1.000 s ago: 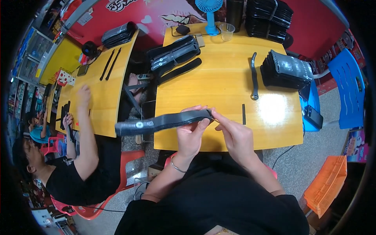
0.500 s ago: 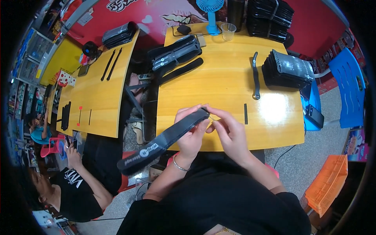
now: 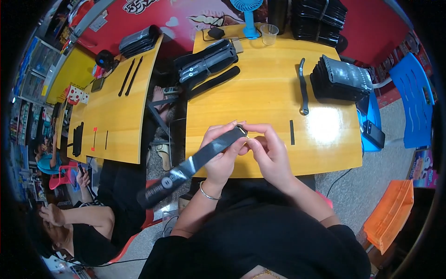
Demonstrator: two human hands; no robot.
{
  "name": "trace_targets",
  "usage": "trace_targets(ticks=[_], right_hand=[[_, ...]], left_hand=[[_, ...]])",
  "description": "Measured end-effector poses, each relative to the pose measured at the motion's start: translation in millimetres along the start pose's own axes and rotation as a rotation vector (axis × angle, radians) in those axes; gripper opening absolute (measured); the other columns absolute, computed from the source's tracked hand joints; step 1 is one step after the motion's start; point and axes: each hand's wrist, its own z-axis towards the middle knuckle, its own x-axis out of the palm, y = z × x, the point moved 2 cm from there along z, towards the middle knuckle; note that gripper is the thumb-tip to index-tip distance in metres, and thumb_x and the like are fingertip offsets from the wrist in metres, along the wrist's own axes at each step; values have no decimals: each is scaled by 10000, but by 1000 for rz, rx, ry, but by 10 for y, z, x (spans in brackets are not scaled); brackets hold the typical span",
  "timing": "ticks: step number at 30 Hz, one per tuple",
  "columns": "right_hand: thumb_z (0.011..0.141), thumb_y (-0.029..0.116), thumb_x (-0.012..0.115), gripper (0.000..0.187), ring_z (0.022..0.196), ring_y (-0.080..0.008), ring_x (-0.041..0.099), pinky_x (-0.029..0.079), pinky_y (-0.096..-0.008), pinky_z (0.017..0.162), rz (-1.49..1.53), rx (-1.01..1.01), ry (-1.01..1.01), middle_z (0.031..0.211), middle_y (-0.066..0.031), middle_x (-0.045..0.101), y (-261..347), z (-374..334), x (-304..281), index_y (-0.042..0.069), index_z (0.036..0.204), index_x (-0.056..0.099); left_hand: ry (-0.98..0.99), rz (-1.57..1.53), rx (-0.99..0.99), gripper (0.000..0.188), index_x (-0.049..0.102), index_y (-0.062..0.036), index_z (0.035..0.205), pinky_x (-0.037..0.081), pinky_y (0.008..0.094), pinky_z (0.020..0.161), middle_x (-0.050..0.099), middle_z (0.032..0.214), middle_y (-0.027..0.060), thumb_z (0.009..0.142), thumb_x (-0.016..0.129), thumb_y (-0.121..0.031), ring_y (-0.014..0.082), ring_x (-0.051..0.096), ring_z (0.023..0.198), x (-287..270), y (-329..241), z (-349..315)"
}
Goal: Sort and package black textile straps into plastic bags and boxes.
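A wide black strap [image 3: 204, 156] with white print slants across my left hand [image 3: 221, 166], whose fingers are closed on it near its upper end. The loose lower end hangs out to the left, past my wrist. My right hand [image 3: 273, 160] is closed in a pinch at the strap's upper end, on a small gold-coloured metal piece [image 3: 248, 137]. Its full shape is hidden by my fingertips. Both hands are over the near edge of the yellow wooden table [image 3: 260, 109]. Right of them lies a short black strip [image 3: 292, 132].
A strap with a ring end [image 3: 303, 90] lies beside a thick stack of black straps [image 3: 341, 79]. Bundled straps [image 3: 209, 65] are at the far left, a blue fan [image 3: 251, 23] and clear cup [image 3: 269, 35] at the back. A co-worker [image 3: 88, 228] sits left; an orange basket [image 3: 389, 216] stands right.
The strap's loose end has twisted and shifted slightly in my left hand. My right fingers stay at its metal end. The co-worker on the left has raised a hand to the head.
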Motion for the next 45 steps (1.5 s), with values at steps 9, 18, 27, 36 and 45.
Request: trace_targets(ticks=[9, 18, 27, 36, 45], right_hand=[[824, -43, 565, 234, 720, -208, 681, 518, -281, 624, -461, -271, 114, 803, -117, 662, 56, 135, -197, 40, 1039, 605], [821, -26, 581, 213, 668, -223, 671, 509, -312, 575, -489, -246, 33, 793, -123, 663, 59, 162, -89, 46, 1019, 605], [863, -22, 563, 131, 602, -167, 645, 492, -269, 554, -367, -204, -74, 757, -109, 657, -39, 163, -95, 24, 975, 611], [771, -12, 588, 176, 617, -185, 661, 496, -280, 527, -737, -407, -19, 695, -74, 652, 180, 207, -209, 80, 913, 640], [751, 125, 694, 350, 544, -184, 615, 470, -284, 506, -751, -280, 201, 668, -40, 642, 257, 62, -371, 108, 1096, 635]], left_hand=[[83, -153, -316, 309, 556, 14, 1046, 521, 286, 821, 650, 1006, 135, 777, 706, 44, 169, 631, 934, -196, 23, 72], [-20, -369, -460, 350, 572, 12, 1097, 514, 309, 838, 658, 989, 123, 773, 688, 73, 183, 644, 904, -83, 92, 82], [26, -234, -476, 375, 539, 65, 1168, 500, 275, 863, 650, 1026, 127, 816, 667, 35, 157, 622, 957, -13, 120, 73], [239, -110, -602, 300, 571, 64, 1128, 506, 276, 867, 648, 1026, 124, 831, 610, 79, 181, 638, 954, -129, -78, 126], [259, -199, -822, 380, 486, 79, 1221, 506, 306, 904, 627, 1063, 173, 854, 580, 65, 223, 635, 988, -227, -233, 67]])
